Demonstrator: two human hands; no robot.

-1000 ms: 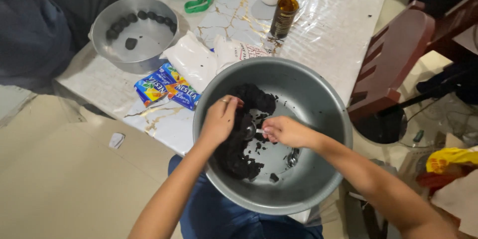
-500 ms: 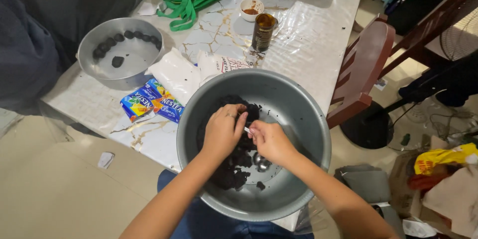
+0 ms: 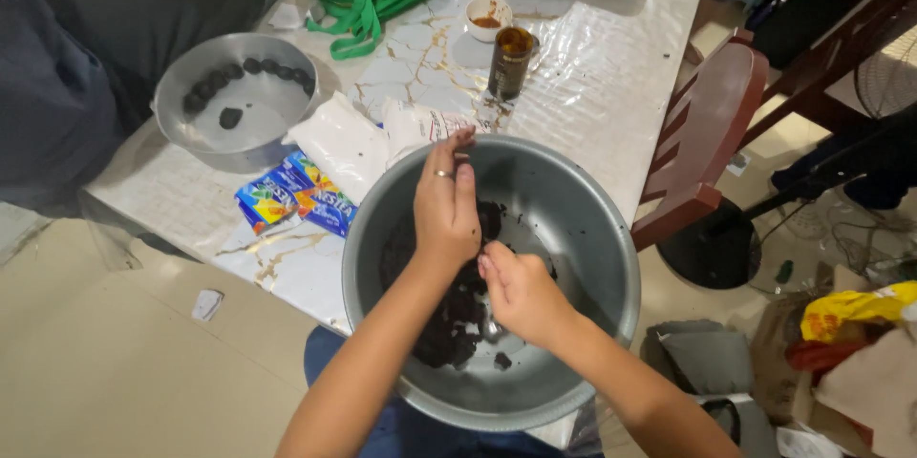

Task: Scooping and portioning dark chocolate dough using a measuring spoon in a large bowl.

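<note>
Left hand (image 3: 447, 205), fingers extended and held together with a ring on one of them, is raised above the dark crumbly mixture (image 3: 449, 310) lying in the large metal bowl (image 3: 583, 229) at the near edge of the table (image 3: 592, 66). Right hand (image 3: 521, 291), loosely curled with its fingertips meeting the left palm, hovers over the same mixture; whether it holds any cannot be told. Farther left stand a smaller metal pan (image 3: 191, 138) with dark balls (image 3: 250, 71) and colourful snack packets (image 3: 296, 198).
</note>
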